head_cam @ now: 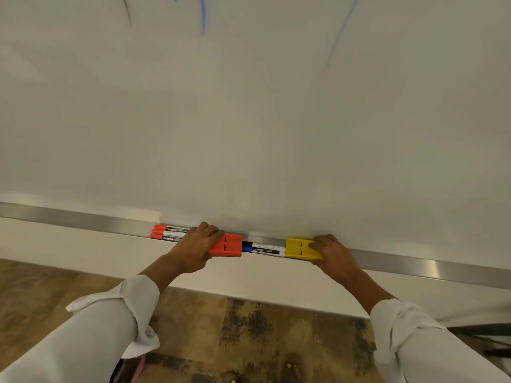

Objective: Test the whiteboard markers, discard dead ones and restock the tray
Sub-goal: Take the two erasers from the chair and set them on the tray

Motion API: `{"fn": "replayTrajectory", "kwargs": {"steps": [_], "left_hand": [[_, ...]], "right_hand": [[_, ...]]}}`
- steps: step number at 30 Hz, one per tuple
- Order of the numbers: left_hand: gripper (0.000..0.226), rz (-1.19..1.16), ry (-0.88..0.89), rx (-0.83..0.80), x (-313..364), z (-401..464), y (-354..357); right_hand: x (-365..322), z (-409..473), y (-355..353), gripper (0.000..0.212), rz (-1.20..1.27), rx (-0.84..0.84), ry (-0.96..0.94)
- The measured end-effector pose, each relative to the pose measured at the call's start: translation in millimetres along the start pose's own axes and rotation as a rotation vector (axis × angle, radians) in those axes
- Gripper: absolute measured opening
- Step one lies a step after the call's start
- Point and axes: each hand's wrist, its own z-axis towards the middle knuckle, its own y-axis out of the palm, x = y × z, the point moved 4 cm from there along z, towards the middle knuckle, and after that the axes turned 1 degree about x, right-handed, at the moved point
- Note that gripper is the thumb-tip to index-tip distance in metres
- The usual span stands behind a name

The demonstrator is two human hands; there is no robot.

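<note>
Markers lie along a narrow metal tray [83,218] that runs under a white whiteboard [249,120], seen from above by a head-worn camera. Three red-capped markers [168,233] rest side by side at the left of the group, their caps pointing left. Just to their right sits an orange eraser block [229,245], gripped by the left hand [196,246], fingers curled over its top and thumb underneath at its near edge. Between this block and a yellow eraser block [298,248] lie two more markers [262,248], one with a black cap and one with a blue cap, caps pointing left. The right hand [333,254] holds the yellow block, fingers wrapped over its right end and thumb on its top face. Both forearms wear rolled white sleeves [116,319]. Faint blue and dark strokes [203,12] mark the board's upper part. Patterned flooring [243,327] shows below.
</note>
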Motion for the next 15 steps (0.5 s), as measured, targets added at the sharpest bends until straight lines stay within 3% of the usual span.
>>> {"fn": "replayTrajectory", "kwargs": {"steps": [3,10,15], "left_hand": [[0.068,-0.034,-0.038,-0.015,-12,-4,-1],[0.064,-0.050,-0.072,-0.029,-22,0,0],[0.061,-0.044,-0.078,-0.039,-20,-2,5]], "right_hand": [[4,-4,0,0.046,-0.029,0.008,-0.049],[-2,-14,-8,0.040,-0.065,0.204,-0.221],[-18,-9,-7,0.043,0.039,0.239,-0.227]]}}
